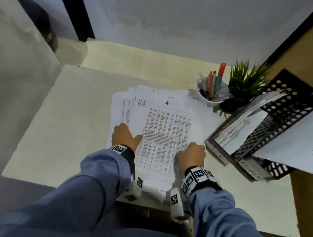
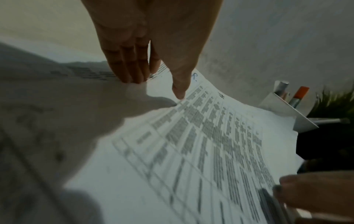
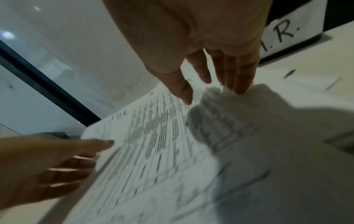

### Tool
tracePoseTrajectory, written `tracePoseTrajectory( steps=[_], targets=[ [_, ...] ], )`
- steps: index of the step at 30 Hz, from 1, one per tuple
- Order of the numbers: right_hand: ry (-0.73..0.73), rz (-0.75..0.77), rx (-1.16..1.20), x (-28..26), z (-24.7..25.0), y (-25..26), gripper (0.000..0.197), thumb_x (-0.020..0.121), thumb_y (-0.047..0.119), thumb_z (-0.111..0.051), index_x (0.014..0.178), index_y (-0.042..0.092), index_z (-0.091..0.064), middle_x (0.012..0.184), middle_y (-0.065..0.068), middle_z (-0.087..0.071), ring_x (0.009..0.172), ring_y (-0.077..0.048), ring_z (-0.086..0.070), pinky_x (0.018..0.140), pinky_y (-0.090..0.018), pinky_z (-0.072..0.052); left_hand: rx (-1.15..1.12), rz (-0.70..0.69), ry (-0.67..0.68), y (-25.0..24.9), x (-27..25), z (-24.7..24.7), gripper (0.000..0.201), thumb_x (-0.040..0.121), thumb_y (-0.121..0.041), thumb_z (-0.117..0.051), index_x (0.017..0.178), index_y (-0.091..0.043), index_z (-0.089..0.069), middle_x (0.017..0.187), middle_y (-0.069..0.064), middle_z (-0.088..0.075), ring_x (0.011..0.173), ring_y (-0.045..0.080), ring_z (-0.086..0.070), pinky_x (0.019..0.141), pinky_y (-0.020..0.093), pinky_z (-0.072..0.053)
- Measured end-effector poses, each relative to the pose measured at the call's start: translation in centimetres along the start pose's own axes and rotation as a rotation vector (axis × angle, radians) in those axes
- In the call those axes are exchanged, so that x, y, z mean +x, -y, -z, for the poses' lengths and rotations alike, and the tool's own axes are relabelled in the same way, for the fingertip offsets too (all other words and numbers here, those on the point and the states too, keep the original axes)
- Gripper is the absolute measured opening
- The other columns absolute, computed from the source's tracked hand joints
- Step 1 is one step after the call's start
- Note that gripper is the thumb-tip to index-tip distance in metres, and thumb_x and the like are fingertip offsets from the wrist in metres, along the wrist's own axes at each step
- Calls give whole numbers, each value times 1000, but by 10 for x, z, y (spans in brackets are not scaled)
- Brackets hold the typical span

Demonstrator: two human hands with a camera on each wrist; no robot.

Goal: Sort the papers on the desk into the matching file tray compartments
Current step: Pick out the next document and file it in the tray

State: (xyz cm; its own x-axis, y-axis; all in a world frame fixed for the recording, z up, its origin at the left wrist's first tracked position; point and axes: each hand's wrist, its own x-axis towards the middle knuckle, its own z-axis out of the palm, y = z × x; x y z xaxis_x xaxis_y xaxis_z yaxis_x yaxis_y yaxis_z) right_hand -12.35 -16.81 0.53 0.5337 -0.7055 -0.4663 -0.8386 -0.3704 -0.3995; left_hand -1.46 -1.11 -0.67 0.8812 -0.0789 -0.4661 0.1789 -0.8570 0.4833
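A loose pile of printed papers [image 1: 124, 109] lies on the white desk [image 1: 68, 125]. The top sheet [image 1: 165, 136] is a dense table; a sheet under it is marked "H.R." [image 1: 143, 103]. My left hand [image 1: 127, 136] stands at the top sheet's left edge, with straight fingers [image 2: 130, 72] on the pile and its thumb on the sheet. My right hand [image 1: 193, 152] stands at the right edge, fingers [image 3: 239, 81] straight and tips touching paper. The black mesh file tray [image 1: 277, 125] is at the right. Its labels read "H.R." [image 3: 287, 30] and "ADMIN" [image 1: 252, 170].
A white sheet marked "ADMIN" [image 1: 311, 143] overhangs the tray's upper tier, and printed pages lie in the lower one. A white cup of pens [image 1: 213, 90] and a small green plant [image 1: 243, 85] stand behind the pile. Bare desk lies to the left.
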Motion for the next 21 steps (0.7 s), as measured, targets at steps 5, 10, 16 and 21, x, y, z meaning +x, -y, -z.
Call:
tracePoseTrajectory(
  steps=[5,10,16,21],
  targets=[
    [-80,-96,16,6,-15,4,34,85,2,-52,119,-2,-50,128,-20,-41,115,-35,-45,85,-37,-45,-99,23,84,1,2,2,51,80,-35,-69,116,-5,-47,118,15,-57,108,35,-56,91,42,-48],
    [-86,-121,289,15,-11,-4,31,84,6,-61,114,6,-54,102,-6,-55,92,-24,-56,74,-28,-42,-167,-42,120,2,-4,0,18,83,-21,-67,84,-12,-52,97,21,-59,99,39,-58,76,34,-44],
    [-89,-78,501,17,-3,-12,23,76,-6,-66,93,8,-61,85,-6,-58,78,-19,-54,72,-28,-49,-444,-124,114,17,-3,-3,18,78,12,-50,74,0,-64,67,5,-55,68,22,-46,70,26,-38],
    [-152,11,726,10,17,-2,16,80,-14,-54,86,-2,-63,73,-7,-61,74,-15,-58,52,-6,-43,-553,-85,178,22,0,-1,52,64,20,-38,41,-17,-67,81,6,-71,87,34,-64,83,51,-55]
  ],
)
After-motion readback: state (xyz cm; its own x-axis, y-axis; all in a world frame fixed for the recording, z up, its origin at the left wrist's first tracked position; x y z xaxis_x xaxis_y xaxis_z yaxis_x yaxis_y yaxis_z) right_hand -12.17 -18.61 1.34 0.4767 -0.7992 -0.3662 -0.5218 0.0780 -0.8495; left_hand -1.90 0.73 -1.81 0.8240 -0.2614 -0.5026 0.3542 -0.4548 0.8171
